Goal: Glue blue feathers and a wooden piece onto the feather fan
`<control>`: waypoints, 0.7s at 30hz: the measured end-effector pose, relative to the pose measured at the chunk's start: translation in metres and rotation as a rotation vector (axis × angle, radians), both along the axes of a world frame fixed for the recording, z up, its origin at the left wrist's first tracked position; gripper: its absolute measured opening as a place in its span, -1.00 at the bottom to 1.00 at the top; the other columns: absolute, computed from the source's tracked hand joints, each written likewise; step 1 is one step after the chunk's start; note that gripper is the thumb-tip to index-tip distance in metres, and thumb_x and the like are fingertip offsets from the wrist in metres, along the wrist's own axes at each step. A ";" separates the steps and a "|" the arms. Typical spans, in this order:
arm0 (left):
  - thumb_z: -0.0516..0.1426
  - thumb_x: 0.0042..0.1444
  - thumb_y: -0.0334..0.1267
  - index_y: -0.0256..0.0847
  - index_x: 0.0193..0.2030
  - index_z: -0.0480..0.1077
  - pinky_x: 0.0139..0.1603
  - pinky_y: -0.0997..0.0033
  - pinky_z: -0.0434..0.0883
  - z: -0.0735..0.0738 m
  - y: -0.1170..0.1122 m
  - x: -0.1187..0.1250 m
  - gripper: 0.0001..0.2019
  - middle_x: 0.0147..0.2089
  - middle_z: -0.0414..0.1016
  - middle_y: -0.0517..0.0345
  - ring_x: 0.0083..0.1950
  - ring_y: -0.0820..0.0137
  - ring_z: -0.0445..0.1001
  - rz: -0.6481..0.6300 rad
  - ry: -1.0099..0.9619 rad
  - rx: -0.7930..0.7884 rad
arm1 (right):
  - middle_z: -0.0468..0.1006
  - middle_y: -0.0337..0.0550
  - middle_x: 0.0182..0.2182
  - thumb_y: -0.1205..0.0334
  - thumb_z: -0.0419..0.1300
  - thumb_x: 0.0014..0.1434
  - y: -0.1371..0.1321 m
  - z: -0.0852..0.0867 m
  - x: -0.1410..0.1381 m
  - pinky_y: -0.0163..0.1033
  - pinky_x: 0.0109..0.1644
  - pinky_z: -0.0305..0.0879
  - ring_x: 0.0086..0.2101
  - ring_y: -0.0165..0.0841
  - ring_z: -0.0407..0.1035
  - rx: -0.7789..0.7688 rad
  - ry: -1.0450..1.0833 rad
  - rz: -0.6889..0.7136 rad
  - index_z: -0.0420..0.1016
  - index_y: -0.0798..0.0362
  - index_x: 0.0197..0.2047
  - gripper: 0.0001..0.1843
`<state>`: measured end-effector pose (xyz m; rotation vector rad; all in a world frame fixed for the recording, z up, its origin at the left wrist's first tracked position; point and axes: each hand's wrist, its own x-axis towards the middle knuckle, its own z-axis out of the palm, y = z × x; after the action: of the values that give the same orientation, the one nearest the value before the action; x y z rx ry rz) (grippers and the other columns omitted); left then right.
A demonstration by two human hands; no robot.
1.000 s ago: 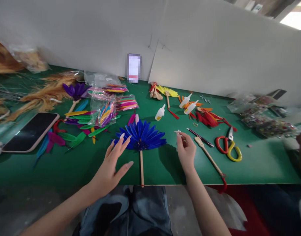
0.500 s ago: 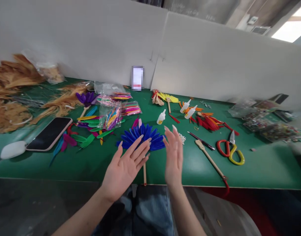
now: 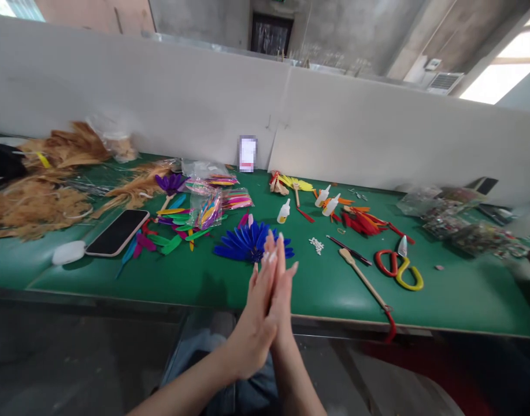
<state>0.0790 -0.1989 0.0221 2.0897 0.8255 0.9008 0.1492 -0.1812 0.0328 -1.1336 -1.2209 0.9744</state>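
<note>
My left hand (image 3: 254, 323) and my right hand (image 3: 282, 300) are pressed palm to palm above the front edge of the table, fingers stretched out and pointing forward. Neither seems to hold anything; the palms themselves are hidden. Just beyond the fingertips lies a fan of blue feathers (image 3: 238, 242), its wooden handle mostly covered by my hands. A scatter of small white beads (image 3: 317, 246) is to the right of it. Further right are a dark pen-like tool (image 3: 349, 251), a wooden stick with a red tassel (image 3: 364, 277) and scissors with red and yellow handles (image 3: 399, 266).
White glue bottles (image 3: 284, 211) stand behind the blue fan. Loose coloured feathers (image 3: 171, 245), packets of feathers (image 3: 208, 211) and a phone (image 3: 117, 232) lie left. Brown fibre (image 3: 39, 205) covers the far left. Red feathers (image 3: 364, 221) and bagged beads (image 3: 477, 231) lie right.
My hands were apart with the fingers extended; they have come together, palm against palm. The camera view has tilted up, showing more of the wall behind.
</note>
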 end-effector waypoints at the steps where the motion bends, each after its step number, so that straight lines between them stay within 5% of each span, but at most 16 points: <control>1: -0.46 0.24 0.16 0.01 0.40 -0.52 0.43 0.04 -0.27 0.000 -0.001 0.003 -0.36 0.47 -0.39 0.22 0.45 0.20 -0.39 -0.006 -0.060 0.013 | -0.13 -0.49 0.36 -0.21 -0.40 0.28 0.001 0.003 0.005 0.11 0.25 0.08 0.33 -0.29 -0.21 -0.003 0.064 -0.023 -0.40 -0.39 0.36 -0.39; 4: -0.30 0.24 0.19 0.07 0.41 -0.44 0.41 0.00 -0.40 0.005 -0.001 0.007 -0.33 0.47 -0.41 0.26 0.45 0.14 -0.41 -0.039 -0.207 -0.006 | -0.21 -0.58 0.37 -0.24 -0.41 0.26 0.001 0.005 0.009 0.03 0.29 0.04 0.34 -0.34 -0.27 -0.036 0.317 -0.020 -0.31 -0.42 0.36 -0.38; 9: -0.33 0.23 0.21 0.12 0.41 -0.35 0.41 -0.04 -0.39 0.013 0.001 0.004 -0.35 0.47 -0.40 0.29 0.45 0.13 -0.42 0.037 -0.205 -0.027 | -0.16 -0.49 0.37 -0.28 -0.32 0.24 -0.004 -0.003 0.001 0.05 0.28 0.04 0.33 -0.29 -0.23 -0.089 0.495 0.082 -0.20 -0.40 0.36 -0.35; 16: -0.31 0.19 0.27 0.09 0.41 -0.28 0.38 -0.11 -0.38 0.001 0.012 -0.022 -0.30 0.45 -0.14 0.20 0.44 0.07 -0.30 0.059 -0.081 0.087 | 0.05 -0.32 0.33 -0.27 -0.25 0.24 0.024 0.021 0.013 0.08 0.30 -0.04 0.30 -0.25 -0.07 -0.123 0.504 0.069 0.01 -0.32 0.33 -0.37; 21: -0.10 0.31 -0.08 0.08 0.34 0.01 0.35 -0.03 -0.02 0.007 0.094 -0.098 -0.54 0.41 -0.02 0.13 0.41 0.18 -0.04 0.557 0.045 0.351 | 0.53 -0.10 0.02 -0.06 0.18 0.15 0.041 0.017 0.039 -0.03 0.14 0.25 0.06 -0.21 0.37 -0.115 0.459 -0.072 0.43 -0.15 0.09 -0.55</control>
<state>-0.0191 -0.1050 0.0295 2.2135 1.3984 1.3747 0.1881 -0.1402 0.0498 -0.9641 -0.7579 1.1826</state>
